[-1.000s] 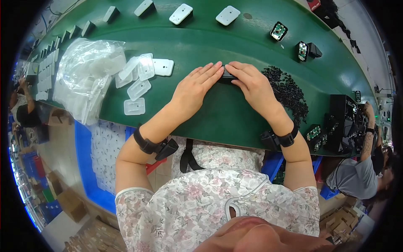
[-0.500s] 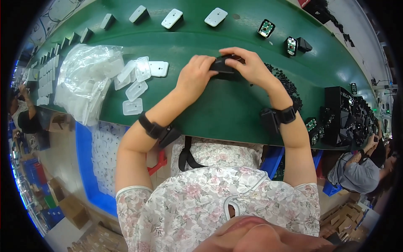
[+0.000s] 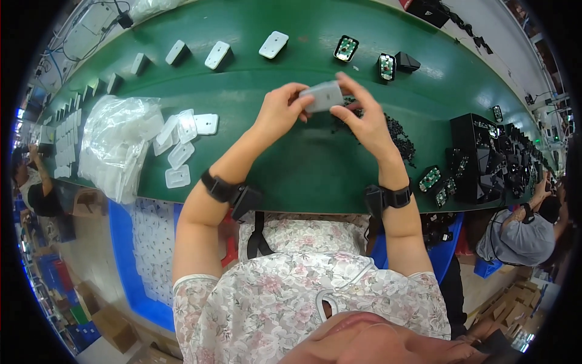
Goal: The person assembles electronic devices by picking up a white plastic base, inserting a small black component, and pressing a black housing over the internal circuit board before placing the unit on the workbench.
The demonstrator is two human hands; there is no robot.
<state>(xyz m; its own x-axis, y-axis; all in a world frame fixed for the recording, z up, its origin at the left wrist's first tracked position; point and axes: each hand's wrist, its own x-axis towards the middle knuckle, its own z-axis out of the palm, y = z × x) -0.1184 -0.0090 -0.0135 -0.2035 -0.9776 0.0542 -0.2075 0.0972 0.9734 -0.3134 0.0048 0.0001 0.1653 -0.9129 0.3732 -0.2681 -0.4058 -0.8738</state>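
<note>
Over the green tabletop [image 3: 291, 176], near the middle of our view, we hold up a grey-white rectangular casing [image 3: 322, 97], slightly blurred and tilted, its pale face turned toward us. Our left hand [image 3: 284, 109] pinches its left end, with the thumb over the near face and the fingers curled behind. Our right hand [image 3: 364, 118] has thumb and forefinger spread around the right end; we cannot tell whether they press on it.

Beyond our hands, white-topped casings [image 3: 274, 44] stand in a curved row that runs off to the left. Farther right, we see two open black housings [image 3: 346, 48] with green circuit boards showing inside, and just beside the nearer one lies a black wedge-shaped housing [image 3: 407, 62].

To our left, clear plastic covers [image 3: 177, 177] are scattered near a white cover plate [image 3: 207, 124], next to a large transparent plastic bag [image 3: 112, 145]. A pile of small black parts [image 3: 397, 139] spreads beside and partly behind our right hand. Near the table's right edge, loose circuit boards [image 3: 430, 178] lie beside a black box [image 3: 468, 130].
</note>
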